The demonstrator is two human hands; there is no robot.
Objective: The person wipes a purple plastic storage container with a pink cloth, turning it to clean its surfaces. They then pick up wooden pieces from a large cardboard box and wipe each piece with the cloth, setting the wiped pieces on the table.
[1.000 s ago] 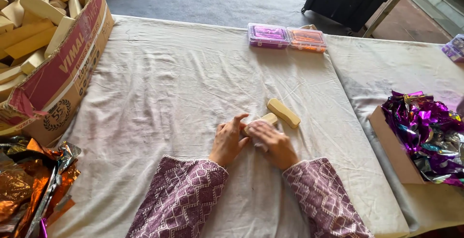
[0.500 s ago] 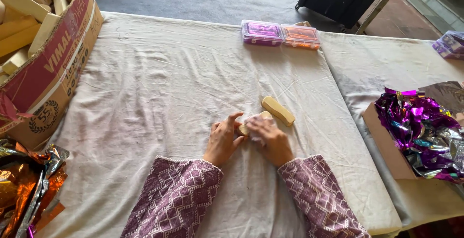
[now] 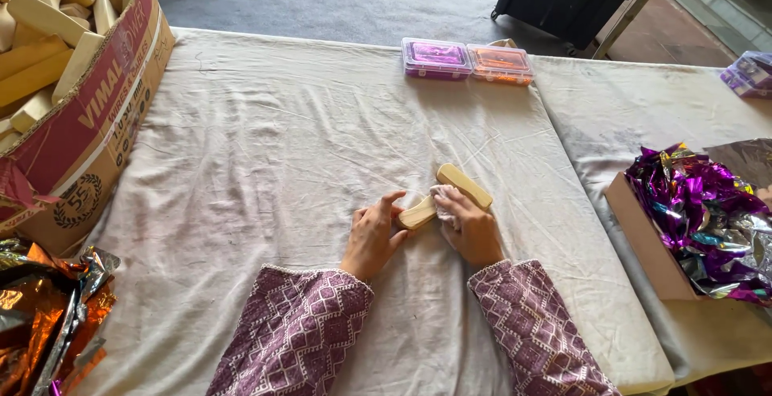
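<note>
Both hands [image 3: 374, 235] [image 3: 470, 227] pinch a wooden block [image 3: 418, 213], its right end hidden.

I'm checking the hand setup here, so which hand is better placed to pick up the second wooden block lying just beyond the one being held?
Right hand: its fingers lie beside the second wooden block. Left hand holds the nearer block.

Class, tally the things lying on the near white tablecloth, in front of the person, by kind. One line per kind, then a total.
Wooden blocks: 2, one held by the left hand, one beyond the right hand
Clear plastic boxes: 2, one purple, one orange
Pale cloth wad under the right hand: 1
Total: 5
</note>
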